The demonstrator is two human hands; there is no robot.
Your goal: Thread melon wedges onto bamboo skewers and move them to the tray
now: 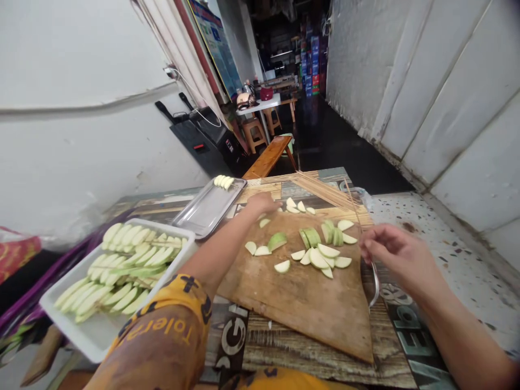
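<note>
My right hand (388, 246) is closed in a pinch on a thin bamboo skewer (352, 203), held nearly upright beside the board's right edge. Near the far left corner of the wooden cutting board (300, 314) is my left hand (262, 203), reaching over with its back toward me. Most of its fingers are hidden, so its grip does not show. A pale green fruit slice (264, 222) lies just below it. White-fleshed, green-skinned slices (319, 258) are scattered over the board, some still stacked together (310, 237). Several more slices (291, 205) sit along the far edge.
A white tub (97, 346) at the left holds rows of skewered slices (122, 271). Behind it a metal tray (199, 208) carries one skewer of slices (223, 182). Loose bamboo skewers (325, 190) lie beyond the board. A metal handle (374, 287) curves from the board's right edge.
</note>
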